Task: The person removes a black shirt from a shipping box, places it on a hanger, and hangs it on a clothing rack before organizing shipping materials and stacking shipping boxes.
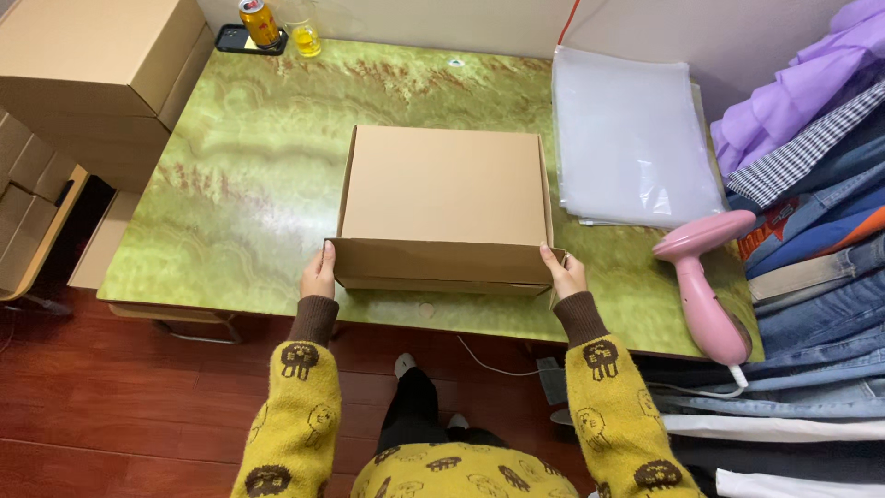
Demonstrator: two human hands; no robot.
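While closed, the cardboard box (445, 207) sits pressed between left hand (319, 275) and right hand (565, 274).

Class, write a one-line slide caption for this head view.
Left hand and right hand grip a closed cardboard box on a green table.
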